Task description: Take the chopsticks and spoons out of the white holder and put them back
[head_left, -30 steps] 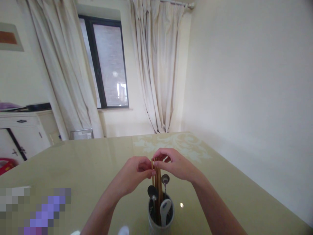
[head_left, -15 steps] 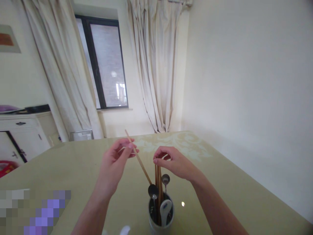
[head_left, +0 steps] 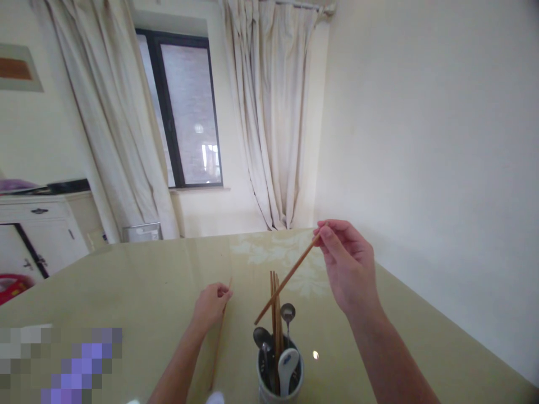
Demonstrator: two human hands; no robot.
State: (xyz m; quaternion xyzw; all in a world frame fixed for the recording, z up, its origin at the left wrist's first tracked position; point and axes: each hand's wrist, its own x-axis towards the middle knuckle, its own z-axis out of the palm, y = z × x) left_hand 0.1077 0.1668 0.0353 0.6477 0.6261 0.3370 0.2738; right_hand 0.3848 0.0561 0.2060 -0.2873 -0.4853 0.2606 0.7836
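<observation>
Roomy over the glossy yellow-green tabletop (head_left: 126, 297) left of the left hand (head_left: 211, 303). Narrow between tan wooden chopstick (head_left: 219, 343) and pale round pot (head_left: 266, 396). Barred above the pot by upright brown wooden chopsticks (head_left: 277, 314) and 1 slanting reddish-brown chopstick (head_left: 290, 274).

a slim brown chopstick (head_left: 290, 275) slants in midair, upper end to the right; a paler chopstick (head_left: 218, 348) stretches low along the tabletop (head_left: 138, 314), left of the cup (head_left: 273, 398).
</observation>
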